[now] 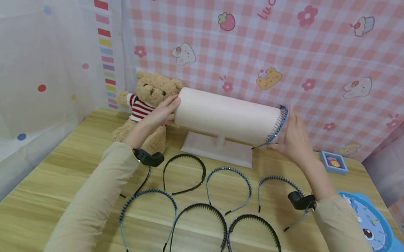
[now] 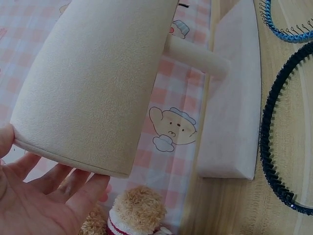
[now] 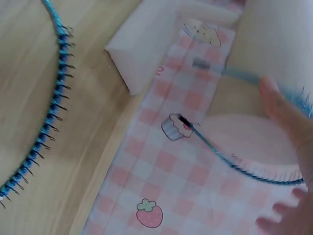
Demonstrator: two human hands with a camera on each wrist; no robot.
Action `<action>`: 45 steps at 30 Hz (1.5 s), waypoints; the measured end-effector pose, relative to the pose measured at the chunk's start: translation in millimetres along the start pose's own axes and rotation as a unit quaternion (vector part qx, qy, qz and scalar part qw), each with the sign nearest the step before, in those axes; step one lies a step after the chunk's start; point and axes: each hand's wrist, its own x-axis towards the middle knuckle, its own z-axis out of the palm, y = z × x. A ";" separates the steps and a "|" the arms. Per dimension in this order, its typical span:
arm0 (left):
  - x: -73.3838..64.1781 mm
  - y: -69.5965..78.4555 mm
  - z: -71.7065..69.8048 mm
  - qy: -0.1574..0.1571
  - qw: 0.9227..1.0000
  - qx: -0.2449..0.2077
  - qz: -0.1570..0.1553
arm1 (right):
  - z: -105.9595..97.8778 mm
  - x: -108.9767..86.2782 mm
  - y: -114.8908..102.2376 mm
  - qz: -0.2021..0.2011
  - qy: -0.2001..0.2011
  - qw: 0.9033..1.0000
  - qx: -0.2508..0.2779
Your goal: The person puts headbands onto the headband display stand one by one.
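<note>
A pale cylindrical headband stand (image 1: 226,114) lies crosswise on a short post above its flat base (image 1: 211,146). My left hand (image 1: 161,112) holds its left end, with the thumb at the rim and the fingers spread against the end in the left wrist view. At the right end, my right hand (image 1: 297,139) holds a blue toothed headband (image 1: 278,127) that sits around the cylinder's edge. The thumb (image 3: 274,100) is by one arm of the band in the right wrist view; the other fingers are blurred. One dark tip of this headband (image 3: 215,147) hangs free.
Several black and blue headbands lie on the table in front, including a black one (image 1: 202,174) and a blue one (image 1: 249,187). A teddy bear (image 1: 154,93) sits behind my left hand. At right are a small blue framed box (image 1: 333,162) and a blue round object (image 1: 390,237).
</note>
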 end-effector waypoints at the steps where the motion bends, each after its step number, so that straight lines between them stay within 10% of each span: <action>1: 0.0 0.3 0.5 0.000 1.000 0.001 0.000 | -1.5 2.8 1.8 -0.010 -0.014 1.000 0.013; 8: 0.4 0.9 2.9 -0.002 1.000 0.000 -0.001 | -9.2 12.6 7.1 -0.012 -0.127 0.978 0.164; 14: -1.3 1.2 1.3 -0.003 1.000 -0.001 0.007 | -12.5 13.9 2.4 0.029 -0.156 0.973 0.169; 20: -1.2 1.5 0.4 -0.004 1.000 -0.006 0.002 | -10.7 14.5 -5.7 0.100 -0.126 0.961 0.226; 25: -0.9 0.4 -0.9 -0.004 1.000 -0.003 0.007 | -5.7 13.8 -0.6 0.124 -0.077 0.928 0.344; 29: -0.5 -0.6 -1.1 -0.006 1.000 -0.006 0.010 | -3.4 15.8 7.8 0.094 -0.074 0.901 0.416; 35: 0.3 -0.4 -0.8 -0.009 1.000 -0.011 0.010 | -6.1 20.0 15.3 0.031 -0.054 0.904 0.424; 40: -2.0 -1.3 -0.1 -0.003 1.000 -0.002 0.004 | -1.9 21.7 9.0 0.029 -0.015 0.878 0.478; 43: -2.8 -0.9 0.5 -0.002 1.000 0.003 0.002 | 2.0 23.9 5.5 0.056 -0.002 0.885 0.462; 45: -2.2 0.7 1.4 -0.003 1.000 0.003 0.008 | 1.3 25.5 6.9 0.067 -0.015 0.913 0.401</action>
